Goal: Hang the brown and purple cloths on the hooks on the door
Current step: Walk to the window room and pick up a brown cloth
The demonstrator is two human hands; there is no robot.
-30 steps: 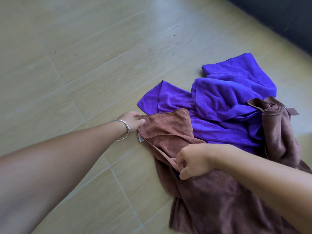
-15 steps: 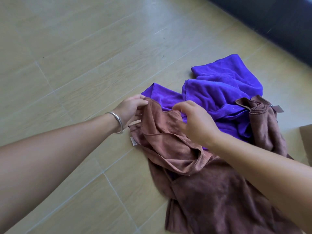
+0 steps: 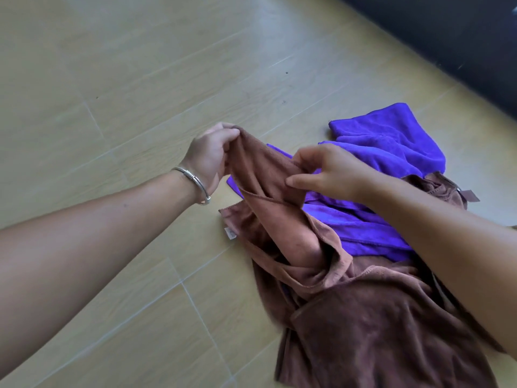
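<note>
A brown cloth (image 3: 363, 317) lies crumpled on the floor at the lower right, with one edge lifted off the tiles. My left hand (image 3: 209, 155), with a silver bangle on the wrist, grips the raised corner of that edge. My right hand (image 3: 327, 172) pinches the same edge a short way to the right, so the strip hangs stretched between both hands. A purple cloth (image 3: 391, 144) lies bunched behind and partly under the brown one. No door or hooks are in view.
The floor is beige wood-look tile (image 3: 126, 79), bare to the left and behind. A dark surface (image 3: 461, 37) runs along the upper right corner. A small white label (image 3: 230, 233) hangs from the brown cloth.
Both hands have raised the brown cloth's edge off the floor. My right hand moved from low on the cloth up to the edge near my left hand.
</note>
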